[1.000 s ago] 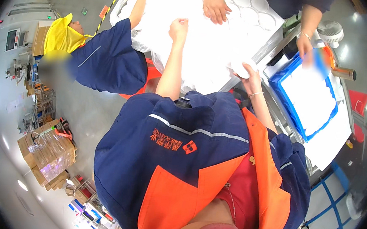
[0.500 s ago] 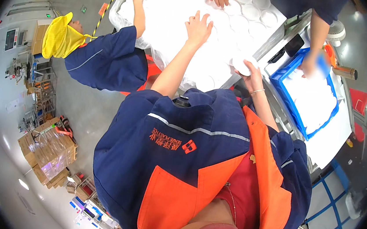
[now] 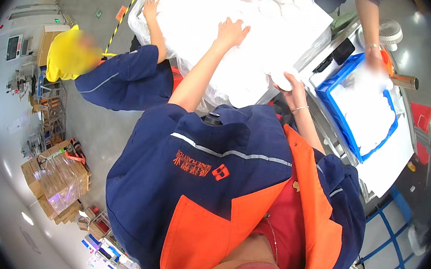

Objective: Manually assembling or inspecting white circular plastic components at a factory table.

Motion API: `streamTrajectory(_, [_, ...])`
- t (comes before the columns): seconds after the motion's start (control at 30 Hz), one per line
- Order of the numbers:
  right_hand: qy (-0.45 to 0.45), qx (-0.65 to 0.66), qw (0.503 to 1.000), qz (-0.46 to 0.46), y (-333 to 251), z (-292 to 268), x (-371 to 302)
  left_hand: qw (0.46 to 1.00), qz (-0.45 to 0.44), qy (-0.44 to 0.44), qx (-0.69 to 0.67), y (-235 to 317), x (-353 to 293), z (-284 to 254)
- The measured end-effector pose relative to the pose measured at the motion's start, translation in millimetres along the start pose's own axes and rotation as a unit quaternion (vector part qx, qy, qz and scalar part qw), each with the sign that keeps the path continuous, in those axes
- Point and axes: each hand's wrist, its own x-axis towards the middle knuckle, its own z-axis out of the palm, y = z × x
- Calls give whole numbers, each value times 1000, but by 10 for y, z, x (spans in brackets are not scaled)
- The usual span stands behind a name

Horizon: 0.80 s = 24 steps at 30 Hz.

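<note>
Disc (image 3: 282,81), white, pinched in right hand (image 3: 295,93) grip; lies right and bodyward of left hand (image 3: 230,33), grip spread near other discs (image 3: 270,8).

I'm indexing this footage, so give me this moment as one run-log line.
left hand: spread over white round pieces, contact unclear | right hand: holding white round item | blue tray: right of both hands
</note>
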Motion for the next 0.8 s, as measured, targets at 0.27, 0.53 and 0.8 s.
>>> streamTrajectory(0.27, [-34, 16, 999, 2, 30, 63, -53, 985, -12, 167, -40, 25, -82, 9])
streamTrajectory(0.53, [-50, -36, 997, -37, 20, 340, -3, 928, 94, 8, -360, 593, -1209, -178])
streamTrajectory(0.8, [-94, -51, 994, 8, 176, 631, 28, 887, 34, 42, -459, 245, -1408, -191])
